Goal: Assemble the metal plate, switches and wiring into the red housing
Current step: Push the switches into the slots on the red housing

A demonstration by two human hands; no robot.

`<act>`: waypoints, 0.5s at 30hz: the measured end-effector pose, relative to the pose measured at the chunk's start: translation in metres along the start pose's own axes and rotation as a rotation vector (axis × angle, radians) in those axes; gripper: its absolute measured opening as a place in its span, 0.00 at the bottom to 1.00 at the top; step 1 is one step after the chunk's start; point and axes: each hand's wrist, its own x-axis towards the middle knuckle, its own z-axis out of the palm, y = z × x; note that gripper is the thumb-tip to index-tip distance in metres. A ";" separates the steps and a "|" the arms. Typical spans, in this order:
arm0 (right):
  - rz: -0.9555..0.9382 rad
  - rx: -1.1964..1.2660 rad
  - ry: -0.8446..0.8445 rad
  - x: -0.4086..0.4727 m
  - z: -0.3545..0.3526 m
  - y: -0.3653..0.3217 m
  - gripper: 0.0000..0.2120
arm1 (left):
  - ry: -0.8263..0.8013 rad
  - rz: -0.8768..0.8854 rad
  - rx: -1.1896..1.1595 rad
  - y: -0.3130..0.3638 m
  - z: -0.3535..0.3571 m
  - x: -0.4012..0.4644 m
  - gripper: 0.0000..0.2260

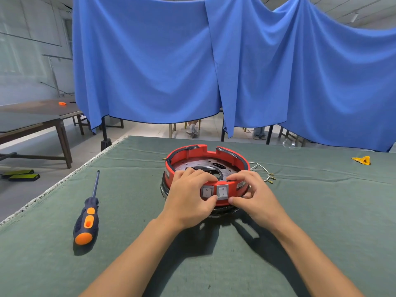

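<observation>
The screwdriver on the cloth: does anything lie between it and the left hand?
Nothing visible does. The screwdriver lies alone on bare green cloth, left of the left hand, which grips the red housing.

Two bare forearms and hands, as we see them from above

We see our left hand (188,198) and right hand (255,196) uncovered: no gloves, rings, watch or bracelet. Both forearms are bare up to the bottom edge of the view, with no sleeve or cuff showing, and the fingernails we can see look short and unpainted
</observation>
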 end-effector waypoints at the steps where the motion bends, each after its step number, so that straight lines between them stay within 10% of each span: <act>1: 0.002 -0.015 0.006 0.000 0.000 0.000 0.22 | -0.001 -0.001 0.001 0.000 0.000 0.000 0.16; 15: 0.006 -0.072 0.072 0.000 0.004 0.001 0.20 | 0.035 0.006 0.001 0.003 0.003 -0.001 0.14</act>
